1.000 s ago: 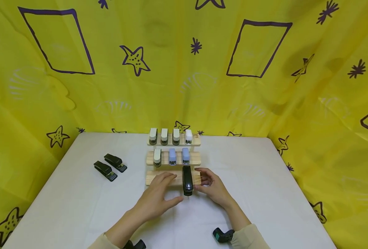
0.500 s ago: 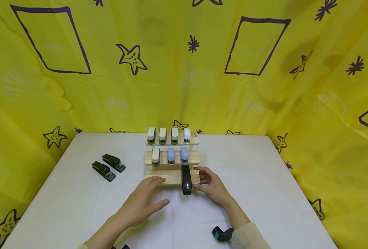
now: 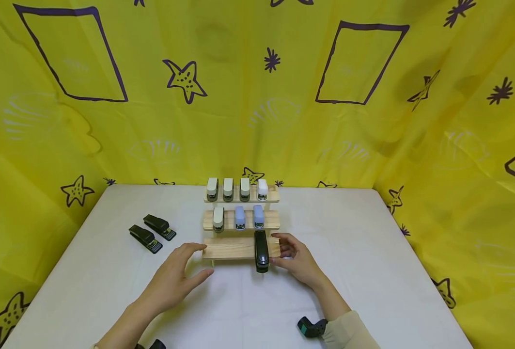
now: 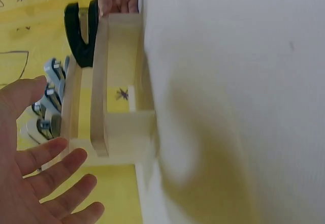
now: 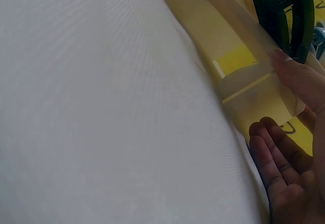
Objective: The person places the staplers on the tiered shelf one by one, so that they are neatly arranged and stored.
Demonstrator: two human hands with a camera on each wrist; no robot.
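Note:
A three-tier wooden display rack (image 3: 231, 248) stands mid-table. On its lowest tier, towards the right end, sits a black stapler (image 3: 261, 252). My right hand (image 3: 298, 261) grips that tier's right end, thumb at the front edge and index finger at the back; the thumb (image 5: 299, 79) also shows in the right wrist view. At the tier's left end is my left hand (image 3: 170, 278), fingers spread and thumb apart; whether its index fingertip touches the wood is unclear. Small pale and blue staplers (image 3: 240, 218) line the middle tier, and several whitish ones (image 3: 228, 189) the top tier.
Two more black staplers (image 3: 146, 238) lie side by side on the white tabletop (image 3: 349, 223), left of the rack. A yellow patterned curtain (image 3: 240, 121) encloses the back and sides. A black wrist device (image 3: 311, 327) sits by the right sleeve.
My left hand has moved left along the front of the lowest tier, from near the black stapler to the left end. My right hand and the staplers have stayed put.

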